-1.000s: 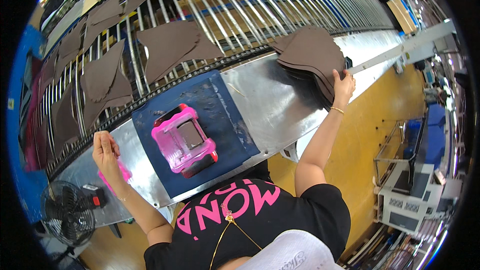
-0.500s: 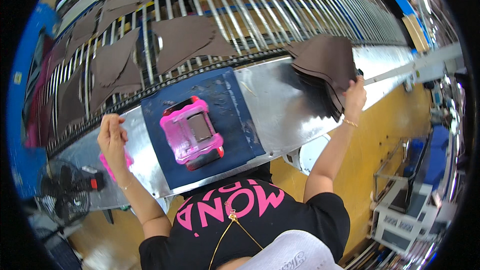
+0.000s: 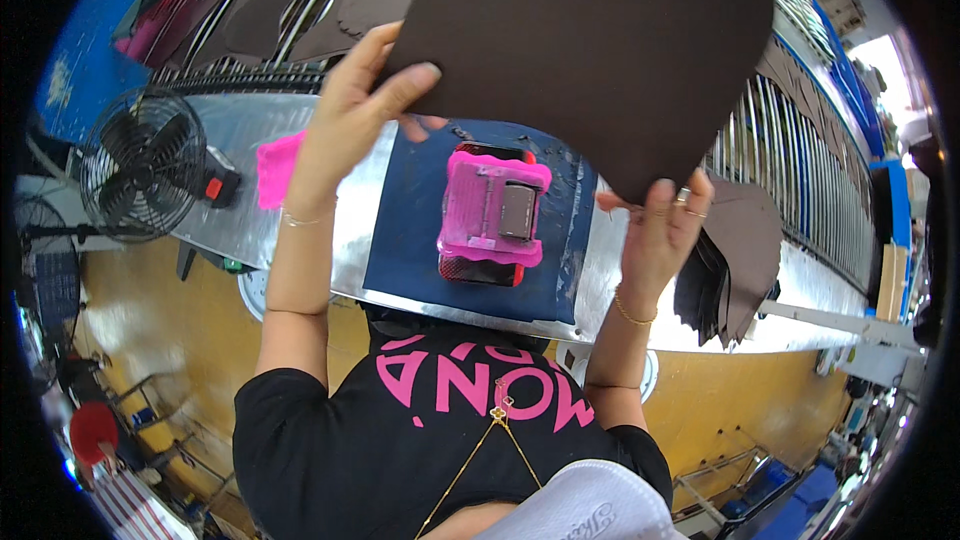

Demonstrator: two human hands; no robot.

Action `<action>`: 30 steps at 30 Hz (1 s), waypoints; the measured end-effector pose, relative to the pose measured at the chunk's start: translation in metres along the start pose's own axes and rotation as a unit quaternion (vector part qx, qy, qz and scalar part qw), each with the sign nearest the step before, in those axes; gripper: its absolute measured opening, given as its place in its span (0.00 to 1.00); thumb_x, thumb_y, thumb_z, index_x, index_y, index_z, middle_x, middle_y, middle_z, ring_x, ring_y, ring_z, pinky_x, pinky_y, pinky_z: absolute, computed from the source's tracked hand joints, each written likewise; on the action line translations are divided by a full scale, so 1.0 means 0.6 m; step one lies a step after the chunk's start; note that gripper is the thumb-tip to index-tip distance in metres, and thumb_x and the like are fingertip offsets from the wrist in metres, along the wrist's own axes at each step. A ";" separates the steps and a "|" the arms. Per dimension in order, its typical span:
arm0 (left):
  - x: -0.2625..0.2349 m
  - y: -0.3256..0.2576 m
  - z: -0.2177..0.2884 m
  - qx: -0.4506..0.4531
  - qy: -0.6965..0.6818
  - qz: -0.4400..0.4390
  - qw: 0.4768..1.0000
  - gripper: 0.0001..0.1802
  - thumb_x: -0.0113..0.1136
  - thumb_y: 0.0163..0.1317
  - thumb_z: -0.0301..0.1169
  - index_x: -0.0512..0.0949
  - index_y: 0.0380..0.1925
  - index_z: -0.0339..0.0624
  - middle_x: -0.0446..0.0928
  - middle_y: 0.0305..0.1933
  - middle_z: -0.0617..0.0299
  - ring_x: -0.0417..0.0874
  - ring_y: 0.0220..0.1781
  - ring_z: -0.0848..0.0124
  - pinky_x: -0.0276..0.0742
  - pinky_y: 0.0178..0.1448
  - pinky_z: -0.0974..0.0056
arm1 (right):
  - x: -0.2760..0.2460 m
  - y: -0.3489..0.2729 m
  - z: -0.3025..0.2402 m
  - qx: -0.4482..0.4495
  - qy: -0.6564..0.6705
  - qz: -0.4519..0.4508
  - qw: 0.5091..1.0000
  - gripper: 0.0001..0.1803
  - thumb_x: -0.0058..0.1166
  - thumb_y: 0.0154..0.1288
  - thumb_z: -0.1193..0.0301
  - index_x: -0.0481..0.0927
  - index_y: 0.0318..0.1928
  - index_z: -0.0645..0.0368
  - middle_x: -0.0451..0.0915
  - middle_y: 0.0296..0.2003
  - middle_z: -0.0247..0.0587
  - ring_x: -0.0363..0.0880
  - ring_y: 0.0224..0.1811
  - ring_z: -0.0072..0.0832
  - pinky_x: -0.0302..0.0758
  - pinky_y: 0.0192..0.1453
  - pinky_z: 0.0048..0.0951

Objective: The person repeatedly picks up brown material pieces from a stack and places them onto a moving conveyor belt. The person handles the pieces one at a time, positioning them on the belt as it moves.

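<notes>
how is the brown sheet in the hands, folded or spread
Spread: left hand and right hand hold the brown sheet by its edges, its face showing no fold; its top runs out of view.

The black shirt (image 3: 320,450) bears pink capitals (image 3: 457,388), the pale fabric (image 3: 590,485) grey script (image 3: 603,518).

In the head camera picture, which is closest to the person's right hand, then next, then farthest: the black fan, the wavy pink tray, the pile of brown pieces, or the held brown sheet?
From the right hand:
1. Held brown sheet: in its fingers.
2. Pile of brown pieces: just right.
3. Wavy pink tray: left.
4. Black fan: far left.
</notes>
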State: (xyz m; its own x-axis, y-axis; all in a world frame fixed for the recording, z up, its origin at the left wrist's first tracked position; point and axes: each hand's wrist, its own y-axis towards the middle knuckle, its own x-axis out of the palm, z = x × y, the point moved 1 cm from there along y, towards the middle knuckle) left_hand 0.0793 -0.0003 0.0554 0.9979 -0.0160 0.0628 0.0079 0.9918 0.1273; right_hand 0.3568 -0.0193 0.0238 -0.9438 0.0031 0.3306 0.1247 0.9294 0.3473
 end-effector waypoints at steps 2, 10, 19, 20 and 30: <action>-0.043 -0.021 0.010 0.048 0.042 0.066 0.996 0.16 0.56 0.65 0.29 0.70 0.51 0.36 0.78 0.36 0.61 0.81 0.24 0.75 0.73 0.23 0.75 | 0.013 -0.008 0.030 0.019 -0.059 -0.049 0.997 0.14 0.54 0.65 0.74 0.68 0.49 0.61 0.78 0.33 0.37 0.77 0.37 0.23 0.76 0.33 0.22; -0.138 -0.104 0.054 0.055 0.225 0.146 0.962 0.09 0.60 0.62 0.28 0.77 0.40 0.38 0.76 0.28 0.69 0.69 0.20 0.87 0.59 0.21 0.81 | 0.045 -0.019 0.072 -0.092 -0.311 -0.236 0.916 0.10 0.65 0.48 0.80 0.78 0.31 0.61 0.79 0.25 0.40 0.73 0.28 0.35 0.70 0.42 0.30; -0.089 -0.093 -0.002 -0.016 0.301 -0.037 0.953 0.02 0.55 0.60 0.19 0.72 0.32 0.35 0.71 0.27 0.65 0.75 0.20 0.80 0.68 0.20 0.74 | -0.061 -0.027 0.043 -0.120 -0.481 -0.217 0.841 0.09 0.60 0.47 0.83 0.80 0.31 0.58 0.79 0.25 0.36 0.76 0.29 0.32 0.65 0.49 0.35; -0.075 -0.086 -0.018 0.005 0.306 -0.059 0.950 0.02 0.55 0.60 0.19 0.72 0.31 0.34 0.71 0.26 0.64 0.74 0.20 0.80 0.68 0.19 0.73 | -0.064 -0.025 0.026 -0.127 -0.502 -0.242 0.821 0.11 0.57 0.49 0.83 0.81 0.33 0.55 0.80 0.26 0.34 0.77 0.31 0.29 0.62 0.51 0.33; 0.063 -0.021 -0.044 0.211 0.399 -0.217 0.865 0.07 0.63 0.51 0.28 0.78 0.30 0.40 0.74 0.29 0.59 0.79 0.29 0.58 0.73 0.31 0.60 | -0.230 -0.099 -0.022 0.048 -0.548 -0.086 0.831 0.06 0.63 0.55 0.76 0.84 0.33 0.65 0.83 0.29 0.45 0.78 0.28 0.29 0.72 0.37 0.27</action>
State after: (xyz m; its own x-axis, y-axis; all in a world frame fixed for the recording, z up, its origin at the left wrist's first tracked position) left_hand 0.1188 -0.0103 0.0298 0.6347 -0.1167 -0.7639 0.5378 0.7766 0.3282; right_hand 0.4836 -0.0799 -0.0309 -0.6642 0.1524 -0.7319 -0.0165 0.9758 0.2182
